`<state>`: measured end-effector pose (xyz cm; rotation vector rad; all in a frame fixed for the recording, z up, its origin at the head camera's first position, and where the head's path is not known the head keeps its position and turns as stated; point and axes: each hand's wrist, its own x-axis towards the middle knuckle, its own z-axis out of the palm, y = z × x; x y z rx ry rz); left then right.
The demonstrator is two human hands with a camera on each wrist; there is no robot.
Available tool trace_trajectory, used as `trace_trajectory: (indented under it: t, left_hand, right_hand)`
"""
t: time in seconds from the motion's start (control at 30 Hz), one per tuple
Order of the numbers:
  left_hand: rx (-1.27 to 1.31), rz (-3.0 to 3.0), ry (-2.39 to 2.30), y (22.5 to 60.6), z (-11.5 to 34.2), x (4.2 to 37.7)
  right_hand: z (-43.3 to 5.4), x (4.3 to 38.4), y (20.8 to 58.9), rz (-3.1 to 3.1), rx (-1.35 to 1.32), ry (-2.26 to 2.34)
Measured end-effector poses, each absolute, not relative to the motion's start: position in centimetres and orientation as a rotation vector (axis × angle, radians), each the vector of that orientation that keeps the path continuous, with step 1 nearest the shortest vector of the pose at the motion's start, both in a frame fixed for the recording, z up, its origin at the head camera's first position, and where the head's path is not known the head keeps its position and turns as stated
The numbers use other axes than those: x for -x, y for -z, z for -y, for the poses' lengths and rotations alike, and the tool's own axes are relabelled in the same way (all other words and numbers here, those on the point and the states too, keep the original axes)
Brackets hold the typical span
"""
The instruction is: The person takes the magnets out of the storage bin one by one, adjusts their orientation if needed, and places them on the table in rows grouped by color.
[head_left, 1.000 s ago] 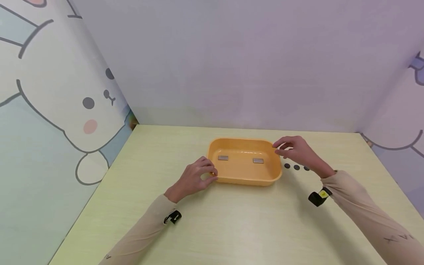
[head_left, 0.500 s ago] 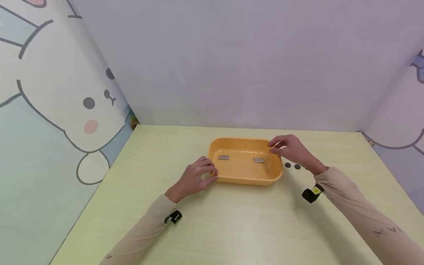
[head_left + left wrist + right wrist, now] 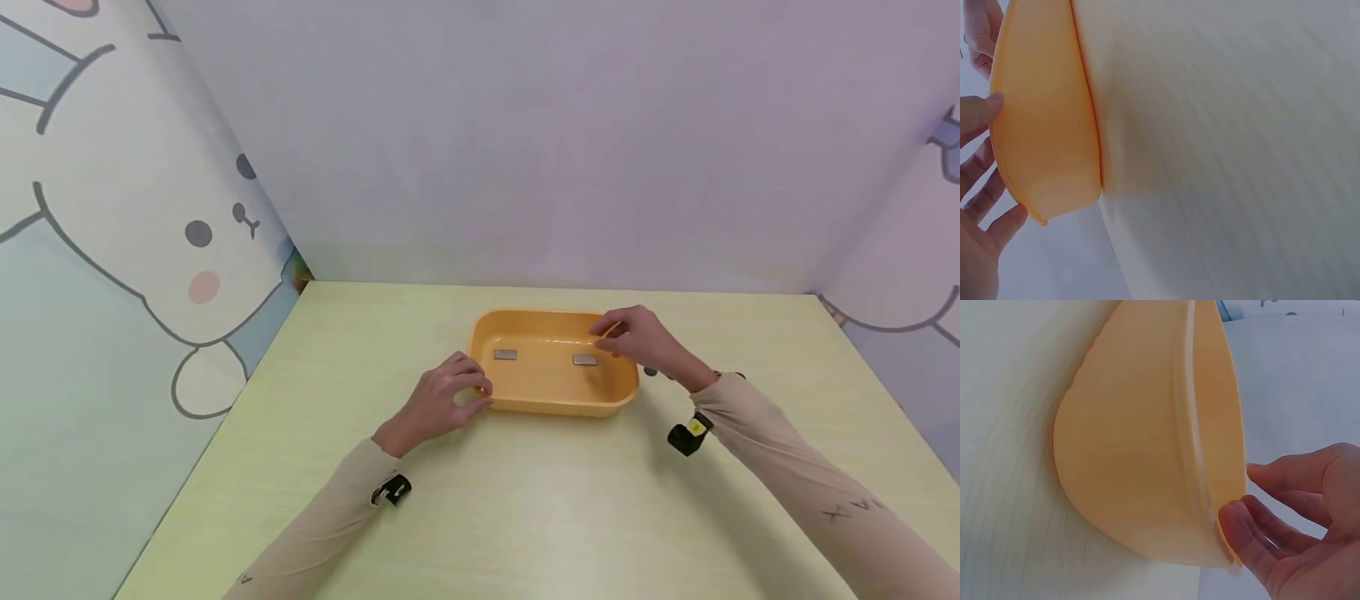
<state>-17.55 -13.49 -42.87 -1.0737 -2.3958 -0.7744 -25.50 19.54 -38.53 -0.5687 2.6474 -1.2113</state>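
Note:
An orange plastic tray (image 3: 555, 400) sits on the table with two small silver-grey rectangular blocks in it, a left block (image 3: 506, 354) and a right block (image 3: 584, 360). My left hand (image 3: 441, 400) grips the tray's front left corner; in the left wrist view its thumb and fingertips (image 3: 1013, 215) lie along the rim. Over the tray's back right part hovers my right hand (image 3: 636, 337), fingers loosely bent. Nothing shows between its spread fingertips in the right wrist view, where the hand (image 3: 1297, 531) overlaps the rim.
Several small black discs lie right of the tray, one disc (image 3: 650, 372) showing beside it, others partly behind the right wrist. The pale wooden table (image 3: 525, 508) meets a plain back wall (image 3: 525, 167); a cartoon-printed panel (image 3: 150, 208) stands at left.
My right hand has moved left from the tray's right edge to over its inside, its forearm now covering more of the black discs. The left hand, tray and blocks stay put.

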Motion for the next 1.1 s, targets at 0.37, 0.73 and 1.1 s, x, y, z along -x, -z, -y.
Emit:
trace_trajectory:
  t: [0.37,0.73,1.1]
  left_hand:
    - [1.085,2.379,0.778,43.1,13.6,17.8]
    - [1.078,2.393,0.761,43.1,13.6,17.6]
    - [1.074,2.378,0.741,43.2,13.6,17.6]
  right_hand:
    - [-18.1,26.2,39.2,-2.673,0.612,1.113]
    - [-17.3,26.9,40.7,-2.726,0.701,0.967]
    - [-15.9,26.9,41.4,-2.885,0.792,0.685]
